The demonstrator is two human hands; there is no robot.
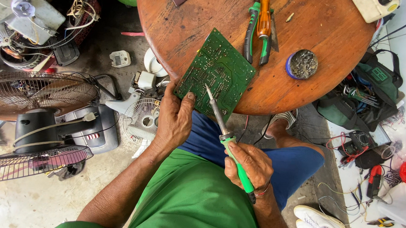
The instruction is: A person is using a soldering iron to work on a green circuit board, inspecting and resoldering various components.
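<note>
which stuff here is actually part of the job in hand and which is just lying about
In use:
- circuit board, held by the left hand
- soldering iron, held in the right hand

Lying about:
- pliers
- screwdriver
- blue tin
- fans on the floor
- tool bag

Circuit board (217, 74) on the near edge of the bench (314, 23), left hand (173, 119) at its near left corner, soldering iron (227, 137) in the right hand (250, 165) touching the board, pliers (253, 32) and tin (302, 64) behind right, 2 fans (36, 121) on the floor left
</note>
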